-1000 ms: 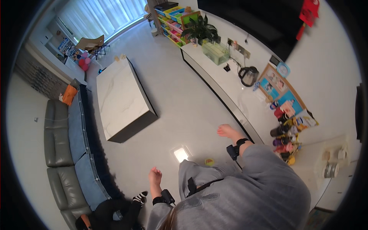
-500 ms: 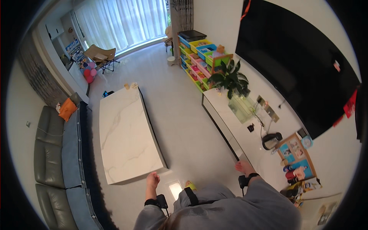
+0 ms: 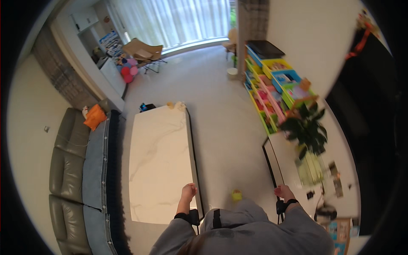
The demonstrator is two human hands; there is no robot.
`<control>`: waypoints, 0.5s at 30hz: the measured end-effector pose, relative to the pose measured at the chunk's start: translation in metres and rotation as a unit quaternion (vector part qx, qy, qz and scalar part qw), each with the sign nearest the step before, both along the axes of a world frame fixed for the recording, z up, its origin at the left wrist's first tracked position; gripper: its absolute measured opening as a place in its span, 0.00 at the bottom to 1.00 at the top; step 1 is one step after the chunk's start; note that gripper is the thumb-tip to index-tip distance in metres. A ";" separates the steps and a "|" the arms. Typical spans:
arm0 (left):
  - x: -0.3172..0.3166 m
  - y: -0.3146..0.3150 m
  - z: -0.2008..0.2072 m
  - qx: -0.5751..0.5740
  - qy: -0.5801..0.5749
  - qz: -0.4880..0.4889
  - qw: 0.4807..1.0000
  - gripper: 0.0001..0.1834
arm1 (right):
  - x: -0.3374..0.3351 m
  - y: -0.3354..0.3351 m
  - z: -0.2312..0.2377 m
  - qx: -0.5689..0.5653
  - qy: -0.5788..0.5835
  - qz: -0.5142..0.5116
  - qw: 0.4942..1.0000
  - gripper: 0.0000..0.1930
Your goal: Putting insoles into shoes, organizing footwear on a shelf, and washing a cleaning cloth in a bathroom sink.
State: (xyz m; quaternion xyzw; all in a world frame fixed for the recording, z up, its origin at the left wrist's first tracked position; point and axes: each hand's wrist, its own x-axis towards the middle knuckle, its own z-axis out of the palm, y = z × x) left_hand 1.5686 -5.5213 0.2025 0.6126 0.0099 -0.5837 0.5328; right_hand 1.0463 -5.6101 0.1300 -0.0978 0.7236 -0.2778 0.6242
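My left hand (image 3: 188,192) is held in front of my waist, fingers curled into a loose fist with nothing seen in it. It hovers over the near right corner of a low coffee table (image 3: 161,163) with a white, grey-veined top. My right hand (image 3: 284,192) is raised beside the white TV cabinet (image 3: 291,159), its fingers also curled in and holding nothing I can see. A black band with a small black device sits on each wrist. A yellow-green slipper (image 3: 236,195) shows on the floor between the hands.
A grey-green sofa (image 3: 68,170) with blue seat covers runs along the left. To the right are a leafy plant (image 3: 307,127) in a glass vase, a rack of coloured toy bins (image 3: 272,91) and a large black TV (image 3: 378,114). A tan folding chair (image 3: 143,51) stands near the curtained window.
I have moved forward and my view has turned right-to-left, so the coffee table, plant and bins sit closer. Both hands stay raised and curled; the left is now over the table's corner.
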 end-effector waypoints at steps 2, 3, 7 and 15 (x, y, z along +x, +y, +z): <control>0.027 -0.037 0.007 -0.021 -0.045 0.017 0.999 0.12 | 0.029 -0.083 0.000 -0.027 -0.002 0.081 0.996 0.15; 0.030 -0.049 0.017 -0.038 -0.085 0.014 0.996 0.12 | 0.039 -0.114 0.003 -0.050 -0.002 0.142 0.989 0.15; 0.059 -0.095 0.022 0.019 -0.066 0.060 0.996 0.14 | 0.140 -0.253 0.002 -0.073 -0.038 0.132 0.988 0.11; 0.166 -0.228 -0.045 0.033 0.014 0.145 0.989 0.06 | 0.312 -0.409 -0.007 -0.050 -0.070 0.279 0.956 0.11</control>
